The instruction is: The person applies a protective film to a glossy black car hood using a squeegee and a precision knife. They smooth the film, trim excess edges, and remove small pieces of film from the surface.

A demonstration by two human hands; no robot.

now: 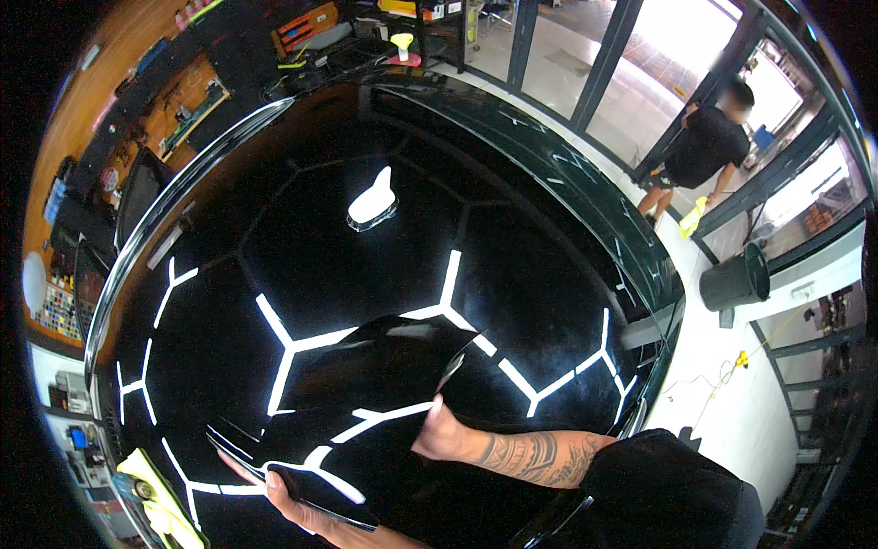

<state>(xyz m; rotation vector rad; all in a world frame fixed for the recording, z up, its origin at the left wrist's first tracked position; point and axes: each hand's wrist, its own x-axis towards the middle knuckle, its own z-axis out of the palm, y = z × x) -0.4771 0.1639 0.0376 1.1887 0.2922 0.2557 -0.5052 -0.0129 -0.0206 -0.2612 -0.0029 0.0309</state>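
Note:
A glossy black sheet [366,366], bent and curved, is held up over the black car roof [366,284]. My left hand [274,489] grips its near left edge, thumb on top and fingers stretched along the side. At the sheet's right edge my right hand [439,433] pinches it with the thumb up. Bright reflections of ceiling lights run across both sheet and roof, so where the sheet ends is hard to see. Farther along the roof stands a white fin antenna [373,199] on a dark base.
Yellow-green cloths [157,501] lie at the lower left, a round object on them. At right, a person [704,146] bends by glass doors with a yellow cloth [693,218]. A black bucket [734,279] and a yellow cable plug [741,361] are nearby. Shelves [192,101] line the left.

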